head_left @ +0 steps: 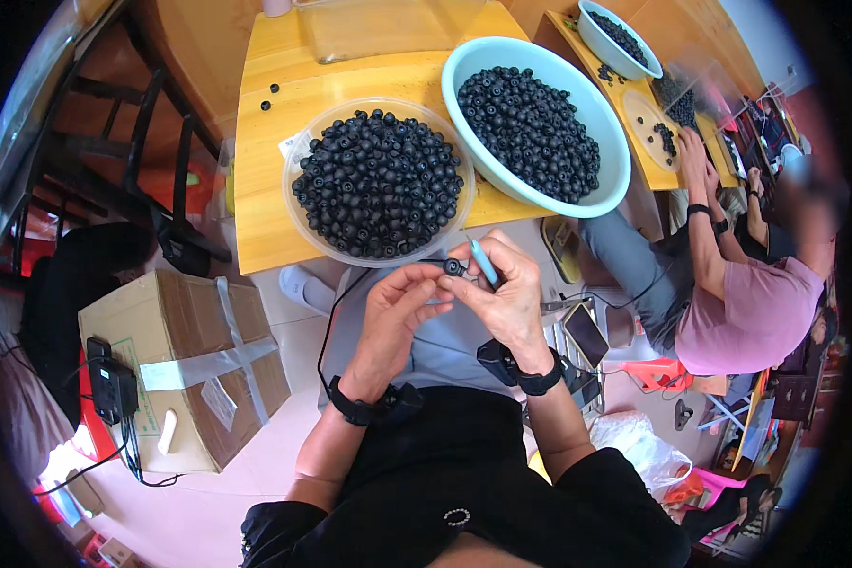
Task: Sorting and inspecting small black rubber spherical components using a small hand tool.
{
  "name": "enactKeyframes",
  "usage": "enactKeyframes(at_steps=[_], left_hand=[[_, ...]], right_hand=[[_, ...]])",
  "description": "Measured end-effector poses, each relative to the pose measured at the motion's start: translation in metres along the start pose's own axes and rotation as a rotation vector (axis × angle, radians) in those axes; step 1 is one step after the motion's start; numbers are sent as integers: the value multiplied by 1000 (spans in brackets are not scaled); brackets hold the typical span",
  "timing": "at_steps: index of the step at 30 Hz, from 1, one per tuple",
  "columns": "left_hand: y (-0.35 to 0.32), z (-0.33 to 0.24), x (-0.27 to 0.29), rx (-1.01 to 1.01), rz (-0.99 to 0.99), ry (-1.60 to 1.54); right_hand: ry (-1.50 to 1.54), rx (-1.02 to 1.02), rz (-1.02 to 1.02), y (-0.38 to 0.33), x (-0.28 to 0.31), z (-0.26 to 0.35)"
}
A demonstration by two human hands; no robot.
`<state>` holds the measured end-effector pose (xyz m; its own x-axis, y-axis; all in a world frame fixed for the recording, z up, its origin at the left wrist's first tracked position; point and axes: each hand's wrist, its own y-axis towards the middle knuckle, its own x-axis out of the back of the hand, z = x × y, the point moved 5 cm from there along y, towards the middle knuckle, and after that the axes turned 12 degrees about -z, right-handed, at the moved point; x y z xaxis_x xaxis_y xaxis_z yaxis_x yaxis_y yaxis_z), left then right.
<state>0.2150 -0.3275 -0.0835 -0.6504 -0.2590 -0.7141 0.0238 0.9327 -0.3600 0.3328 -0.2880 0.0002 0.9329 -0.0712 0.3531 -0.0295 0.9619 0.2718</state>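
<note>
Now mid-step: left hand (395, 308) pinches small black bead (453, 267) between fingertips, held above lap just below table (265, 142) edge; right hand (502, 293) closed round thin light-blue tool (484, 262), tip touching bead; clear bowl (305, 220) and pale-blue basin (615, 161) of black beads near, on table; next move likely calls for steady bead, tool aligned with its hole

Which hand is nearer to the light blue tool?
Right. The right hand holds the light blue tool in its fingers. The left hand sits beside it, pinching a small black bead.
</note>
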Motion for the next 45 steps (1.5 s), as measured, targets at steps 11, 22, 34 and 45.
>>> enactKeyframes(at_steps=[11,22,34,45], left_hand=[[2,16,1,42,2,8],[5,17,5,58,-47,3],[12,24,6,130,34,-56],[16,33,-5,277,143,-83]], right_hand=[[-121,225,-289,-35,-7,-9],[-138,261,-398,-49,-4,-20],[-89,179,-274,-51,14,-25],[-57,39,-129,-61,51,-50]])
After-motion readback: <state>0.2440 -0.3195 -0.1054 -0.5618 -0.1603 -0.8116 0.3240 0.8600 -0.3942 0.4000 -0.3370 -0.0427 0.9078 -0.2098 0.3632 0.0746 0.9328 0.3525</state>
